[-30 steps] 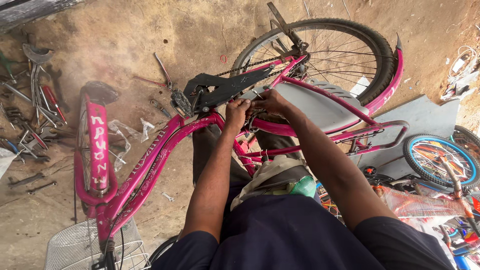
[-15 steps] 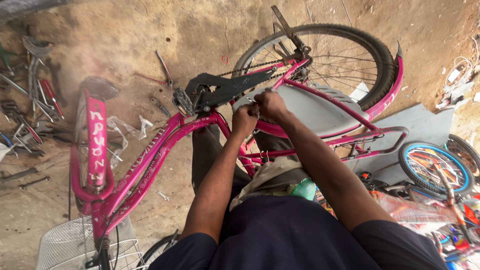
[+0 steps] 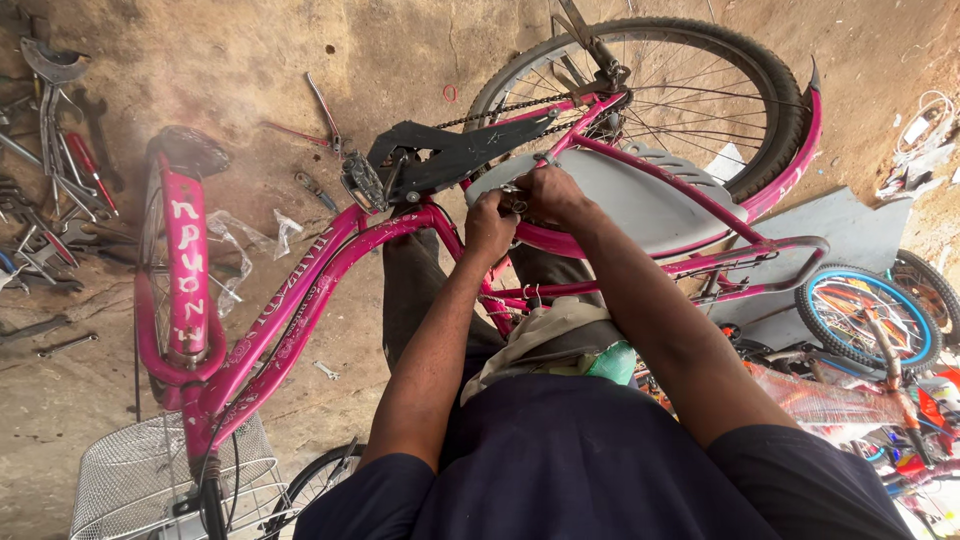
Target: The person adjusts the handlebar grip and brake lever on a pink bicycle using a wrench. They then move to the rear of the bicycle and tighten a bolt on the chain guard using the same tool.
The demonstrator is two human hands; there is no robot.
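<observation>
While a scatter of grey metal spanners and pliers [image 3: 55, 190] lies on the dusty earth floor at far left, one white wire-mesh basket [image 3: 150, 480] sits below one glossy pink steel bicycle frame [image 3: 300, 300] lying across the middle. Both hands, left hand [image 3: 490, 222] and right hand [image 3: 552, 192], close together on a small metal fitting [image 3: 515, 200] beside the black chain guard [image 3: 450, 155]. Further right stand one black spoked wheel [image 3: 690, 90] and one small blue-rimmed wheel [image 3: 865, 315].

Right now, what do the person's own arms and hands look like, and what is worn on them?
Both arms are bare from above the elbow down. The left hand and right hand wear no gloves; no rings, watch or bands show. A dark navy short-sleeved shirt covers shoulders and upper arms.
</observation>
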